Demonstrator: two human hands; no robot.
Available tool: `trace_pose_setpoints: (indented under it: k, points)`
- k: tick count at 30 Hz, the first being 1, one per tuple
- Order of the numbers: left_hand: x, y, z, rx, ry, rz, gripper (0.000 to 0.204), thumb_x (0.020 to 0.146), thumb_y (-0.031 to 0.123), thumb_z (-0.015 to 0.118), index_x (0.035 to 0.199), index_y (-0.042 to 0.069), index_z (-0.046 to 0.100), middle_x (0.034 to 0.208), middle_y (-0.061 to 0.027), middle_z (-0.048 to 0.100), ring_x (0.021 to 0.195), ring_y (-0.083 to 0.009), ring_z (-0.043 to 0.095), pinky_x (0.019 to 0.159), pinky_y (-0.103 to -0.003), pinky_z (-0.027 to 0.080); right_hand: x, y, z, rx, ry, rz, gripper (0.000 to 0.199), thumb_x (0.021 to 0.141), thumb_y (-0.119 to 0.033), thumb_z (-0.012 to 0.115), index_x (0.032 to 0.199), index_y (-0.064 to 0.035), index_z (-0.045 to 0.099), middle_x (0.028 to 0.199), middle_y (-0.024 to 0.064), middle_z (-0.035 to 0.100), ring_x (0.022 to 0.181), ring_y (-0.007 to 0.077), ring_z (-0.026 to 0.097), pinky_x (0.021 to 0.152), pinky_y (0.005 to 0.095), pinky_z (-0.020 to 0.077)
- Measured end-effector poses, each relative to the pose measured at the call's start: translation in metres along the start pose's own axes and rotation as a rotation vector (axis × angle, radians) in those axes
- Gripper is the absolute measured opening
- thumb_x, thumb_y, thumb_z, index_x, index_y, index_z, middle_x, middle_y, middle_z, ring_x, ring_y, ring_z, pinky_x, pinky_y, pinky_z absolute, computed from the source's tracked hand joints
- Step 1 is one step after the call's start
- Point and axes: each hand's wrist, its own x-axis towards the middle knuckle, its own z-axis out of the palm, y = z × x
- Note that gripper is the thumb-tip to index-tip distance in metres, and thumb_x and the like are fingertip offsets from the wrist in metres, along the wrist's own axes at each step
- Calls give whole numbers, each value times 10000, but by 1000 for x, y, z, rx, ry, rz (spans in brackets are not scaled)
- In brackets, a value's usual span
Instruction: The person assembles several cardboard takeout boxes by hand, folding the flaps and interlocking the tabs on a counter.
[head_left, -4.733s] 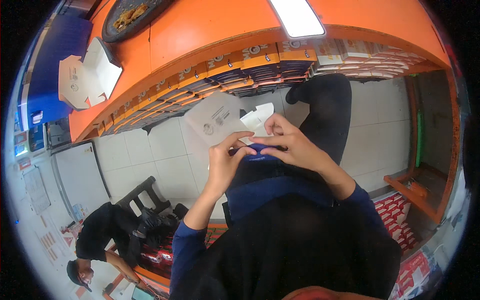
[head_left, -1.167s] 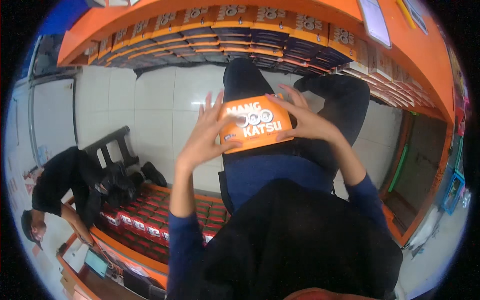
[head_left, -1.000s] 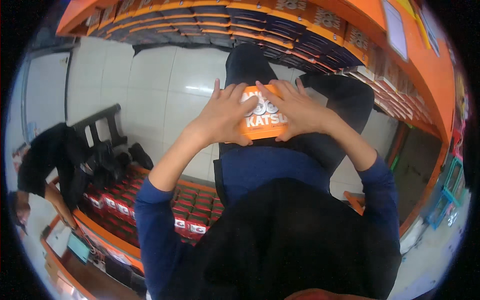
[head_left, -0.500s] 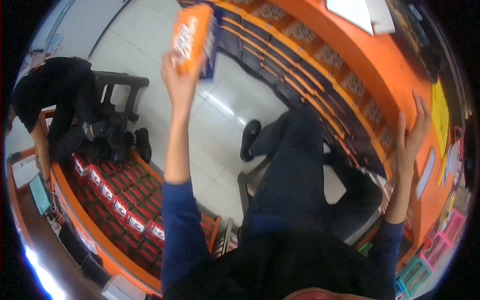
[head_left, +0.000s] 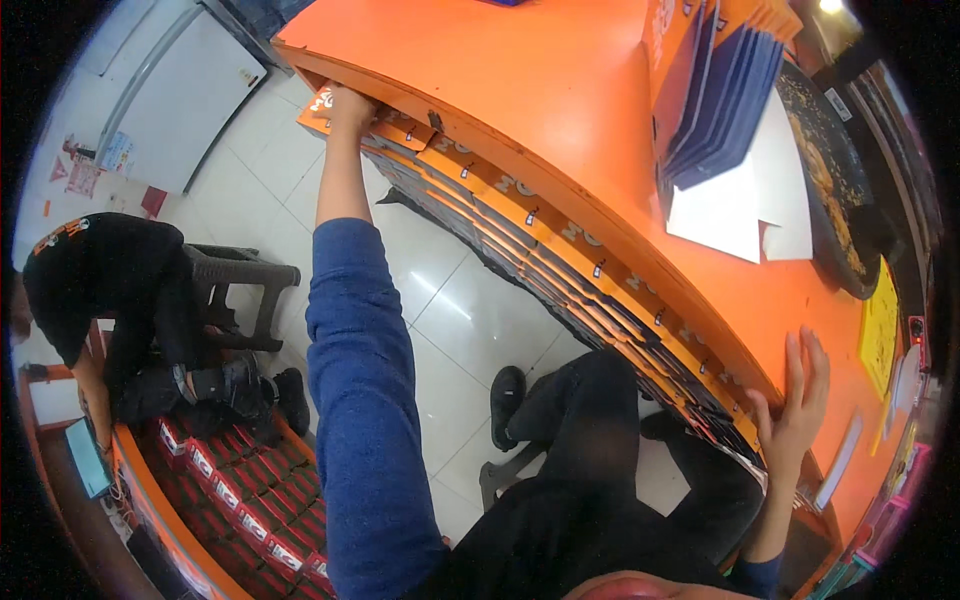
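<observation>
At the far left end of the shelf under the counter, my left hand [head_left: 350, 108] reaches in with its fingers curled, partly hidden by the shelf edge. It is on a flat orange carton [head_left: 316, 112] with white print, which sticks out slightly beside the hand. More orange-and-dark-blue cartons [head_left: 520, 205] fill the shelf in a long row of stacks. My right hand [head_left: 797, 405] rests at the near right edge of the orange counter [head_left: 560, 110], its fingers spread and nothing in it.
On the counter stand upright orange-and-blue cartons [head_left: 715, 95] by white sheets [head_left: 725, 215] and a dark oval tray [head_left: 835, 180]. At left a person in black [head_left: 105, 290] bends near a dark stool [head_left: 245, 275] and a bin of red packets [head_left: 240, 490]. A white fridge [head_left: 185, 95] stands behind.
My left hand has gone from holding an orange carton up over the floor to the shelf's far end. The view has shifted, showing more counter. My right hand stays on the counter edge.
</observation>
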Motion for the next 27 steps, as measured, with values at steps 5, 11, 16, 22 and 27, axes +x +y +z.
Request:
trace_pose_setpoints:
  k: [5,11,16,22,27]
  points:
    - [20,-3,25,-342,-193,-187,483,799,268,709,1210,28,629,1263,-193,624,1149,-374,585,999,-476,446,-1,1,3,15,14,17,738,845,-427,704,1459,-97,461,1487,186,435,1379,404,400,1140,568,289]
    - [39,12,27,-145,-238,-93,459,802,250,702,1197,26,635,1264,-185,623,1151,-373,586,1014,-478,439,-6,-3,2,-19,-30,17,723,877,-452,666,1459,-79,454,1489,210,422,1380,422,396,1139,572,288]
    - [44,19,18,-41,-258,-34,440,805,235,696,1187,24,640,1265,-178,622,1153,-372,587,1027,-480,433,-6,-5,4,-10,-30,18,745,862,-461,677,1461,-80,451,1487,208,424,1376,423,400,1134,577,294]
    - [10,78,-14,101,-356,156,417,808,216,690,1174,21,646,1266,-169,621,1155,-371,587,1042,-481,426,-5,3,0,-23,-23,24,774,825,-436,717,1461,-85,453,1490,199,427,1368,421,409,1132,570,303]
    - [-79,101,-39,122,125,234,285,787,34,640,1071,16,649,1086,-91,665,1123,-361,606,1100,-531,374,2,-5,3,14,19,-38,756,822,-379,738,1461,-88,458,1488,194,432,1358,415,421,1126,530,330]
